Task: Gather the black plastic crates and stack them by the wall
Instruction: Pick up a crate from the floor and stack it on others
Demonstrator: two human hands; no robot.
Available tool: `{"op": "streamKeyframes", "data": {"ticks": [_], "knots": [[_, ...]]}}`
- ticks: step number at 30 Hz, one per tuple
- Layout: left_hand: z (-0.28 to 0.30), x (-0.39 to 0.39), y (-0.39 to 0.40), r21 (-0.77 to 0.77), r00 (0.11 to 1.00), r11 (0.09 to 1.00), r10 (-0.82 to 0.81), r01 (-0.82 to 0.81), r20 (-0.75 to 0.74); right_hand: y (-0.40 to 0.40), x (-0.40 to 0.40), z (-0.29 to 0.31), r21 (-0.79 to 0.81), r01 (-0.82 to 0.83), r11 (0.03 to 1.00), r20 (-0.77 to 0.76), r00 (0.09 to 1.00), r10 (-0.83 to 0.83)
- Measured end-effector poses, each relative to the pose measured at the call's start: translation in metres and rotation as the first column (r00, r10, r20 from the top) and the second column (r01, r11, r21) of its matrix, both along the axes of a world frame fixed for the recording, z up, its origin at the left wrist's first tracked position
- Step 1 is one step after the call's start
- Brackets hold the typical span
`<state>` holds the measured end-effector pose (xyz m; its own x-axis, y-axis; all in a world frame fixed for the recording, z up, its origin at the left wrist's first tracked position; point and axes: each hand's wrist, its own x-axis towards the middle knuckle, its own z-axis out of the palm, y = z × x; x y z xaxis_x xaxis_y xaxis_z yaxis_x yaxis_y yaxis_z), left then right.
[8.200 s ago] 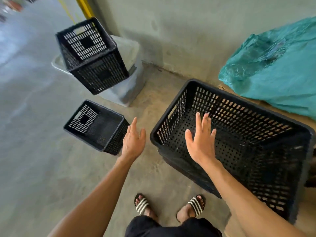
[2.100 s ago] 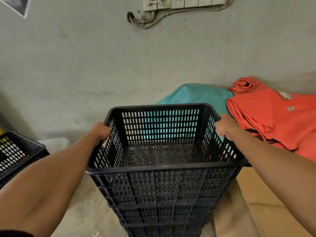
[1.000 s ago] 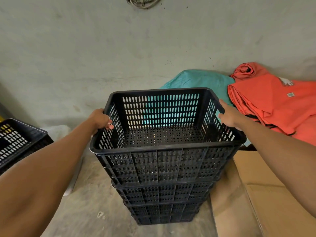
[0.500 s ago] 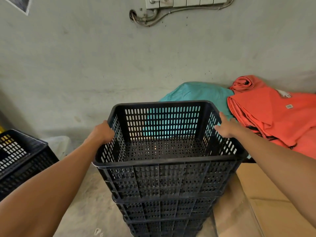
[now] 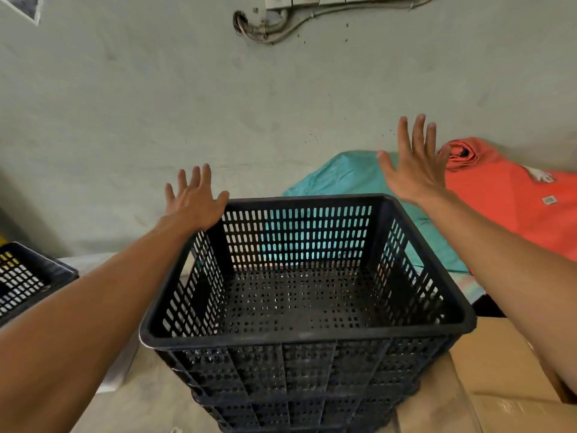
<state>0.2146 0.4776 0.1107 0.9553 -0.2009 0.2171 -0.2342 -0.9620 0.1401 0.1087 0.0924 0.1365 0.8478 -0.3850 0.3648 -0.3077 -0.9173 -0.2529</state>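
The top crate [image 5: 306, 276] was found nested on the stack; left hand [image 5: 193, 201] and right hand [image 5: 415, 170] were spread, holding nothing. Retrieval of the crate at left [image 5: 28, 276] was judged next.

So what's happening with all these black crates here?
A person is stacking black crates by the wall. The top crate sits nested on the stack, and both hands, left hand and right hand, are open and lifted clear of it. Another crate waits at the left, not yet stacked.
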Motion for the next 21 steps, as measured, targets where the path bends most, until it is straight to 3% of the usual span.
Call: {"op": "streamKeyframes", "data": {"ticks": [2,4,6,11,17,21], "knots": [[-0.024,0.001,0.003,-0.036,0.997,0.999,0.028,-0.030,-0.071,-0.011,-0.002,-0.044,0.065,0.029,0.997,-0.155,0.988,-0.018],[-0.059,-0.005,0.009,0.146,0.989,0.988,0.060,-0.040,-0.134,-0.021,-0.003,-0.083,0.135,0.048,0.990,-0.371,0.928,0.006],[-0.079,-0.004,0.014,0.299,0.992,0.953,0.075,-0.041,-0.103,-0.029,0.007,-0.097,0.214,0.035,0.976,-0.411,0.910,0.058],[-0.072,0.012,0.011,0.050,0.989,0.997,0.060,-0.054,-0.133,-0.034,0.016,-0.099,0.235,0.045,0.971,-0.405,0.913,0.056],[-0.060,0.003,0.019,-0.221,0.985,0.975,-0.063,0.026,-0.159,-0.024,0.006,-0.086,0.182,0.028,0.983,-0.420,0.906,0.052],[-0.058,-0.015,0.031,-0.192,0.980,0.981,0.000,-0.039,-0.197,-0.006,-0.023,-0.078,0.104,-0.021,0.994,-0.350,0.935,0.057]]}}
